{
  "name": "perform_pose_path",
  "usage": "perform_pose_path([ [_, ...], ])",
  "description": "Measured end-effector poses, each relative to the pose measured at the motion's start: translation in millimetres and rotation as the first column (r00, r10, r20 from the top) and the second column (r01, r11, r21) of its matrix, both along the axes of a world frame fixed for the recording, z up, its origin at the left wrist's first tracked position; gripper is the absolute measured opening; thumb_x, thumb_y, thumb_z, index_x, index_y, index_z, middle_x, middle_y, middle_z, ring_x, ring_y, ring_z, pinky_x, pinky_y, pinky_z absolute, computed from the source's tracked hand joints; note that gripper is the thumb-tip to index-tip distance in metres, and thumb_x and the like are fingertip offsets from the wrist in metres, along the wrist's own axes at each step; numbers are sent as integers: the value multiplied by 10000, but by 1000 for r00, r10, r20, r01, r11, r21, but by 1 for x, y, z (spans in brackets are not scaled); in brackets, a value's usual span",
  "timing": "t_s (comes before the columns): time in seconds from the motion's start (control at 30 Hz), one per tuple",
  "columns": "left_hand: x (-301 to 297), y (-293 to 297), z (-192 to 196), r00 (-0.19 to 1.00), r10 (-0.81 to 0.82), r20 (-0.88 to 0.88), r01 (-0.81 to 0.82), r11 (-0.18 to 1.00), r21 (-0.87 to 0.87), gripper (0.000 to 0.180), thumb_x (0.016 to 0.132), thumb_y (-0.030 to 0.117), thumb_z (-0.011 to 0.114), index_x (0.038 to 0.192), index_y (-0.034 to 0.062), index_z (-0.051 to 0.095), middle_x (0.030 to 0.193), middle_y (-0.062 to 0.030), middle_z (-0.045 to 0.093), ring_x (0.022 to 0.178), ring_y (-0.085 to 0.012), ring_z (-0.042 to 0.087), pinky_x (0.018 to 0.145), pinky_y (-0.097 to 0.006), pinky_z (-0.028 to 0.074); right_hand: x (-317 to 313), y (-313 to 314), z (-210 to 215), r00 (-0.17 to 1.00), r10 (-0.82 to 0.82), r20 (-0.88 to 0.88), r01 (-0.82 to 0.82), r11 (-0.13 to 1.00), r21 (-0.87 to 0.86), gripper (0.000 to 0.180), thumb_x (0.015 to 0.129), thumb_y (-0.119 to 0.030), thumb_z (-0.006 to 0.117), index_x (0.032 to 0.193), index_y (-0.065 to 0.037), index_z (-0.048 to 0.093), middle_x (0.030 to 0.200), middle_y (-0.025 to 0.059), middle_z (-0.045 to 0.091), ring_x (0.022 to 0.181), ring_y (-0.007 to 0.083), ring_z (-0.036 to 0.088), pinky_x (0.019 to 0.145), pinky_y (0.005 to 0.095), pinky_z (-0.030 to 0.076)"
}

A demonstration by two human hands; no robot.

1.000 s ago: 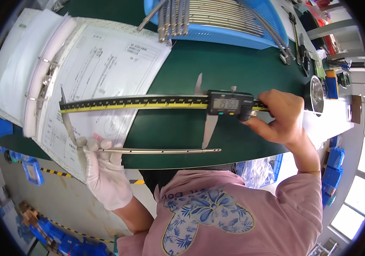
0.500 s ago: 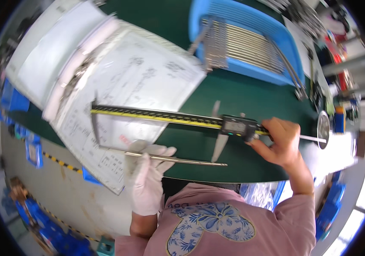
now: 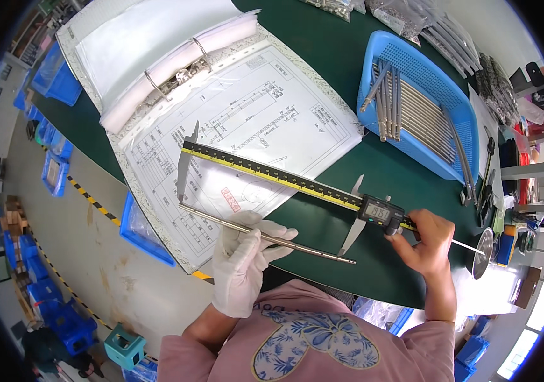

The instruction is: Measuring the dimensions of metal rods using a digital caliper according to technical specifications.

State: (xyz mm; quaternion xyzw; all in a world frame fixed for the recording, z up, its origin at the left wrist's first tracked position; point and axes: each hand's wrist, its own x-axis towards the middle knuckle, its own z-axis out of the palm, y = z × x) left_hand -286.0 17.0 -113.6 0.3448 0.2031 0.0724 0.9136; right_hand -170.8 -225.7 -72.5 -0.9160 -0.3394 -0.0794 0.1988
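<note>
The clearest change is in our left hand (image 3: pixel 241 264): a second ago its gloved fingers were bunched by the caliper's left-hand jaw, hiding that end of the rod (image 3: pixel 307 249), and now they grip it nearer the middle. For the work in hand, this leaves both ends of the rod in sight, lying along the span between the caliper's long jaws. Our view has also turned, so the drawing sheet (image 3: pixel 329 143) and the blue basket (image 3: pixel 428 158) show farther to the right.

Our bare right hand (image 3: pixel 430 245) holds the caliper (image 3: pixel 297 183) at its right end, fingers curled round the bar and thumb just under the display (image 3: pixel 383 213). The caliper's jaws stand wide apart, much as they did before.

The rod passes through our left hand, slanting down to the right. Its left end is at the tip of the left-hand jaw; its right end reaches a little past the other tip, well short of our right hand. We cannot tell whether either jaw actually touches it. Rod and caliper are held above the drawing sheet and the green desk (image 3: pixel 374 167).
</note>
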Motion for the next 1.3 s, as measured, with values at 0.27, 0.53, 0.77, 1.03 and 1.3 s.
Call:
perform_pose_path([
  [0.27,4,0,3,998,-36,-60,37,999,22,192,920,112,380,1093,33,409,957,-147,561,947,-271,587,754,-345,533,7,3,1,999,13,47,-12,1000,-17,331,619,-313,735,669,-44,549,553,77,508,449,251,509,411,316,383],
  [0.53,2,-2,4,996,73,-48,-66,989,129,241,922,120,375,1140,17,392,961,-113,524,919,-244,586,738,-336,544,6,6,-3,997,54,59,-57,997,51,319,589,-247,759,700,-27,557,532,66,487,426,234,491,407,297,369],
  [0.77,-1,-3,4,995,78,-55,-68,983,173,241,926,122,371,1138,11,396,970,-104,519,914,-227,586,734,-324,548,0,6,-1,1000,3,11,-4,997,71,354,566,-325,744,724,-69,557,590,44,542,476,232,535,407,312,398],
  [1.03,1,-4,4,994,100,-50,-91,983,160,226,927,122,378,1121,9,404,964,-105,519,914,-236,585,718,-325,552,3,6,-2,1000,-4,-10,4,997,76,368,540,-309,750,742,-67,559,608,41,551,495,235,542,419,316,403],
  [1.3,-1,-2,-6,995,90,46,-92,995,42,205,919,106,393,1110,33,394,892,-112,510,918,-274,582,728,-356,554,2,7,-3,999,41,-29,-41,999,-2,294,629,-253,724,760,-43,565,633,78,556,512,257,547,444,326,415],
])
